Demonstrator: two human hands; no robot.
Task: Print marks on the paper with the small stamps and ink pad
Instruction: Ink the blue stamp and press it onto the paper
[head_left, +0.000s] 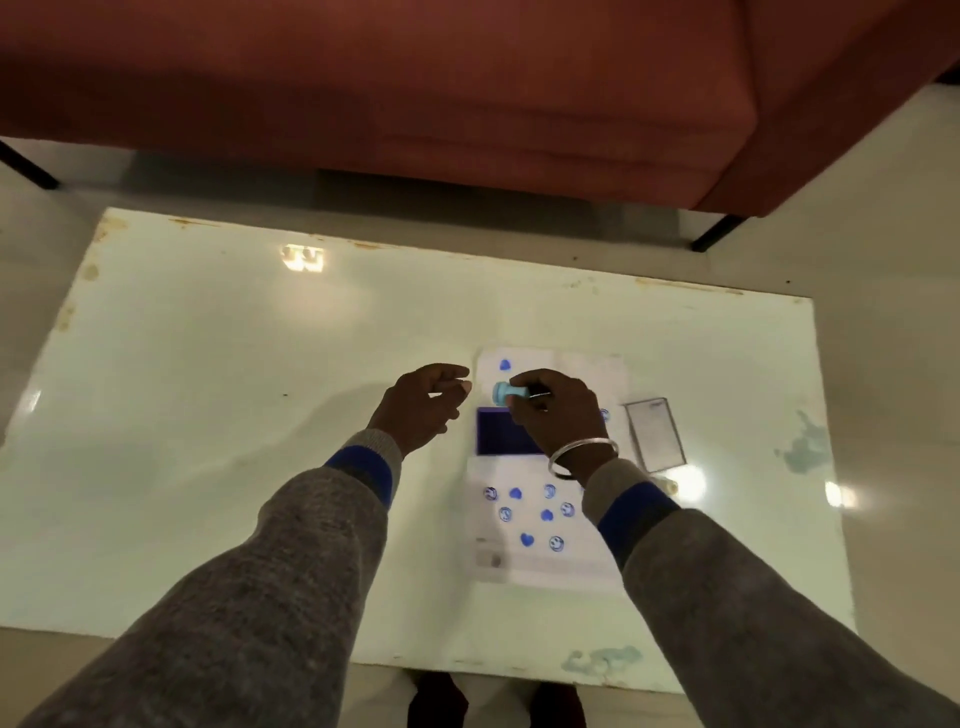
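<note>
well, everything sits on a glossy white table (208, 389), and the dark blue ink pad (501, 434) is the thing to steer by. to the left of the ink pad, just off its far left corner, the left hand (423, 402) hovers over bare tabletop with its fingers loosely curled and its thumb near the fingertips; nothing shows in it. its sleeve (311, 519) is grey with a blue band at the cuff.

over the far edge of the ink pad is a small light-blue stamp (503, 393), tipped on its side with the round end pointing left (whether it touches the pad i cannot tell). the right hand (556, 410) pinches it by the stem, fingers curled round it, and this hand covers the right part of the ink pad. a silver bangle (582, 457) rings that wrist.

the ink pad lies on the paper (587, 374), a white sheet that reaches beyond the pad and also on the near side of it. beyond the ink pad, one blue heart mark (505, 365) is printed. on the near side of the ink pad there is a cluster of blue marks (527, 539), some hearts and some round faces. just right of the ink pad another mark peeps out beside the right wrist, mostly hidden.

further right of the ink pad, off the paper's edge, lies a small flat clear case (655, 434) with a dark rim. far beyond the ink pad, past the table, stands a red sofa (363, 93).
</note>
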